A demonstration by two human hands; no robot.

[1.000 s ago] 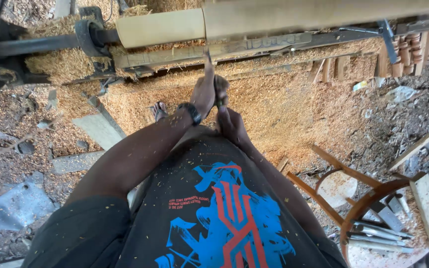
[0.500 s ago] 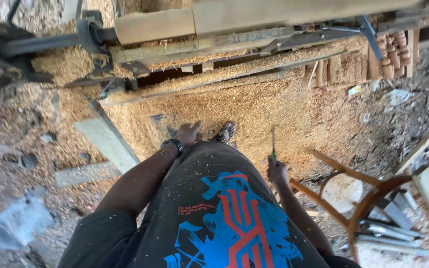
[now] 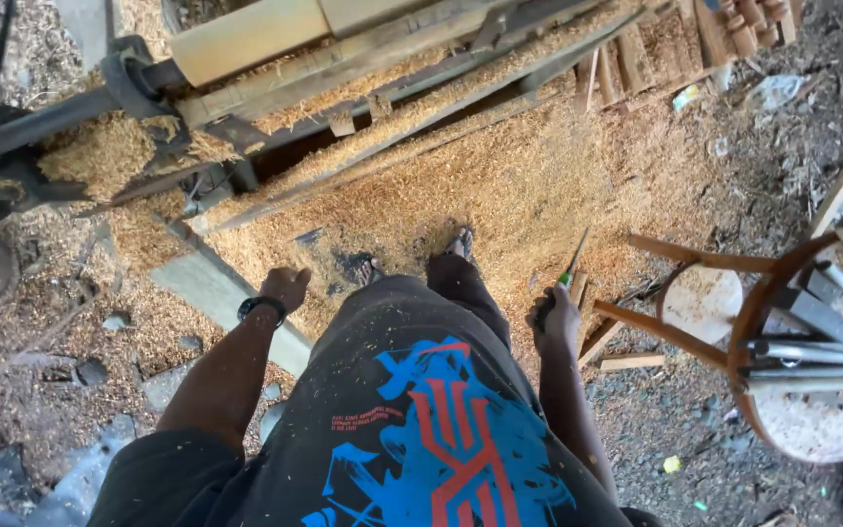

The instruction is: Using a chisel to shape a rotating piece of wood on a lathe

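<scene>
Both hands have dropped from the lathe: right hand now grips a chisel, left hand hangs loosely curled, empty.

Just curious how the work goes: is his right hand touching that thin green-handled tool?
Touching. The head view shows the right hand closed around the green-handled tool, whose thin blade sticks up out of the fist.
</scene>
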